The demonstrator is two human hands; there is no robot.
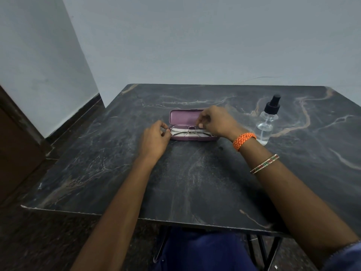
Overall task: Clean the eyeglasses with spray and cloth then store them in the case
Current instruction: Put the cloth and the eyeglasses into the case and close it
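A purple eyeglass case (182, 116) lies open at the middle of the dark table, its lid tipped back. Thin metal-framed eyeglasses (184, 129) lie folded inside it on a white cloth (180, 134). My right hand (215, 122) reaches over the case from the right and pinches the top of the frame with curled fingers. My left hand (155, 139) sits at the case's left end, its fingertips pinching the left end of the glasses. A clear spray bottle (266, 122) with a black nozzle stands upright to the right of the case.
The dark marbled table (195, 182) has its near edge just in front of my lap. Its far edge meets a pale wall. To the left the floor drops away beside a brown door (17, 145).
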